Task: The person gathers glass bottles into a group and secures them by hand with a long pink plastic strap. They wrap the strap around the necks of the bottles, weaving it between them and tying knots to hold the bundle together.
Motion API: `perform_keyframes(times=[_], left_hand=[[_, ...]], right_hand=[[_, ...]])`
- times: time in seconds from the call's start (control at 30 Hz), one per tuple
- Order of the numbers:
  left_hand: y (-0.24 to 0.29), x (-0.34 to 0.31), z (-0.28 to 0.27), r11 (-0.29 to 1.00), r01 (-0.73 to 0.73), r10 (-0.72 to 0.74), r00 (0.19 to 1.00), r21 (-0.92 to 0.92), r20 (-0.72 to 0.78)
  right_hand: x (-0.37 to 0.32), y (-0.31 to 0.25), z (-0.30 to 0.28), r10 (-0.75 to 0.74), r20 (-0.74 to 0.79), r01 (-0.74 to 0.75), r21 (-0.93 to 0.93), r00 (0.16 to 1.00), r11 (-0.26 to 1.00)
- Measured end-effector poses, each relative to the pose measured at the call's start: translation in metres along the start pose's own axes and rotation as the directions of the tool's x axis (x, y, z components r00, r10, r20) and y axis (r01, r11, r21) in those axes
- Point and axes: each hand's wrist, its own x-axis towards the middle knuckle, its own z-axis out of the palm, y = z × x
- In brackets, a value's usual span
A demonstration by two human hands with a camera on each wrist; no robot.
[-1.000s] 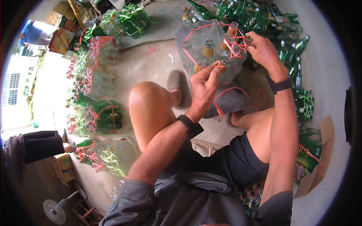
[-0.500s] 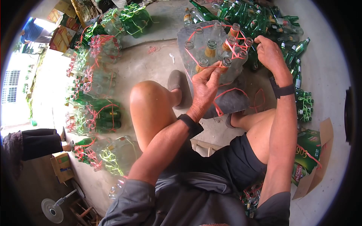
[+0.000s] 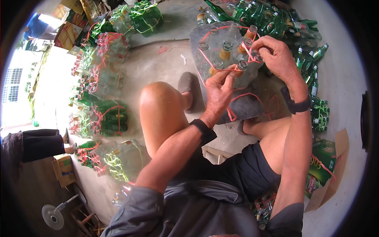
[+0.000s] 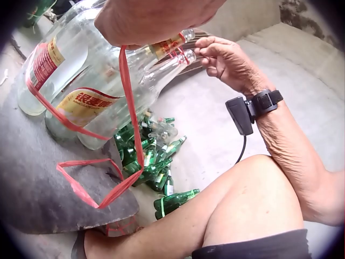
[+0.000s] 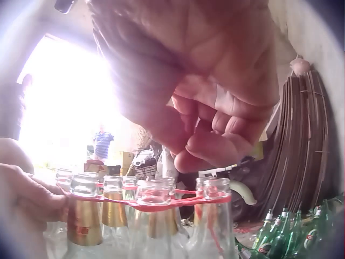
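Note:
A cluster of clear glass bottles (image 4: 81,81), some with gold neck foil, stands upright on a dark grey slab (image 3: 248,107). Red plastic strap (image 4: 130,102) runs around their necks and lower bodies. My left hand (image 3: 219,91) pinches the strap at the neck of the nearest bottle (image 3: 242,66); a long loop hangs from this hand in the left wrist view. Over the bottles on the right side is my right hand (image 3: 277,58), fingers curled and fingertips right at the mouths. In the right wrist view no strap shows between its fingers (image 5: 215,148).
Loose green bottles (image 3: 268,19) lie heaped beyond and right of the slab. Strapped bottle bundles (image 3: 108,114) line the floor at left. An open carton (image 3: 331,173) stands at my right, and a fan (image 3: 52,217) at lower left. Another person's legs (image 3: 43,146) show at left.
My right hand lifted off the right-hand bottle mouth, moved slightly right, then came back over the bottle tops. My left hand keeps its pinch at the nearest neck.

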Motion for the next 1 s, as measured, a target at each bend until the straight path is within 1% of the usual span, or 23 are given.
perform_keyframes(times=[0.03, 0.07, 0.13, 0.17, 0.2, 0.27, 0.3, 0.37, 0.4, 0.47, 0.5, 0.57, 0.6, 0.67, 0.7, 0.77, 0.9, 0.97, 1.0], left_hand=[[0.000, 0.000, 0.001, 1.000, 0.002, -0.002, 1.000, -0.003, -0.013], [-0.001, -0.001, 0.002, 1.000, 0.004, -0.004, 1.000, -0.007, -0.026], [0.001, -0.002, 0.003, 1.000, 0.020, -0.020, 0.999, -0.010, -0.043], [0.002, -0.003, 0.003, 0.999, 0.035, -0.036, 0.998, -0.015, -0.056], [0.000, -0.003, 0.003, 0.999, 0.036, -0.037, 0.998, -0.014, -0.059], [-0.003, -0.004, 0.003, 0.999, 0.035, -0.033, 0.995, 0.013, -0.091], [-0.003, -0.005, 0.004, 0.999, 0.037, -0.035, 0.995, 0.014, -0.094], [-0.002, -0.007, 0.007, 0.980, 0.160, -0.176, 0.975, -0.121, -0.136], [-0.003, -0.007, 0.007, 0.979, 0.162, -0.179, 0.974, -0.122, -0.139], [-0.007, -0.007, 0.007, 0.992, 0.116, -0.124, 0.977, -0.058, -0.176], [-0.009, -0.007, 0.007, 0.991, 0.119, -0.128, 0.976, -0.060, -0.178], [-0.012, -0.009, 0.006, 0.976, 0.193, -0.208, 0.963, -0.105, -0.169], [-0.012, -0.008, 0.006, 0.975, 0.193, -0.209, 0.963, -0.106, -0.171], [-0.012, -0.008, 0.006, 0.987, 0.159, -0.161, 0.965, -0.024, -0.207], [-0.013, -0.009, 0.006, 0.987, 0.160, -0.162, 0.964, -0.027, -0.210], [-0.014, -0.009, 0.007, 0.973, 0.230, -0.221, 0.943, 0.007, -0.248], [-0.020, -0.006, 0.005, 0.971, 0.231, -0.209, 0.944, 0.060, -0.256], [-0.016, -0.007, 0.002, 0.950, 0.301, -0.280, 0.939, 0.080, -0.197], [-0.016, -0.008, 0.002, 0.951, 0.299, -0.278, 0.939, 0.081, -0.203]], right_hand=[[0.001, -0.004, 0.005, -0.006, 0.054, 0.002, 0.068, 0.999, 0.998], [0.003, -0.008, 0.010, -0.008, 0.058, 0.004, 0.070, 0.998, 0.998], [0.006, -0.015, 0.020, -0.021, 0.143, 0.017, 0.026, 0.990, 1.000], [0.008, -0.018, 0.021, -0.052, 0.191, 0.065, -0.066, 0.980, 0.996], [0.009, -0.023, 0.022, -0.052, 0.194, 0.066, -0.063, 0.980, 0.996], [0.010, -0.030, 0.025, -0.008, 0.247, 0.055, -0.186, 0.969, 0.981], [0.010, -0.029, 0.027, -0.008, 0.250, 0.056, -0.184, 0.968, 0.981], [0.011, -0.028, 0.031, -0.003, 0.312, 0.048, -0.138, 0.950, 0.989], [0.012, -0.028, 0.033, -0.003, 0.315, 0.049, -0.137, 0.949, 0.989], [0.013, -0.029, 0.034, -0.038, 0.379, 0.128, -0.215, 0.925, 0.968], [0.014, -0.029, 0.035, -0.037, 0.383, 0.128, -0.215, 0.923, 0.968], [0.015, -0.030, 0.036, 0.025, 0.447, 0.016, -0.088, 0.894, 0.996], [0.016, -0.028, 0.037, 0.025, 0.449, 0.017, -0.089, 0.893, 0.996], [0.019, -0.022, 0.039, 0.055, 0.549, -0.001, -0.099, 0.834, 0.995], [0.022, -0.023, 0.039, 0.056, 0.552, 0.000, -0.100, 0.832, 0.995], [0.028, -0.026, 0.037, 0.195, 0.690, -0.181, -0.093, 0.698, 0.979], [0.028, -0.025, 0.041, 0.147, 0.678, -0.168, -0.035, 0.720, 0.985], [0.031, -0.025, 0.041, 0.150, 0.703, -0.123, -0.089, 0.696, 0.988], [0.031, -0.023, 0.042, 0.144, 0.705, -0.118, -0.086, 0.695, 0.989]])
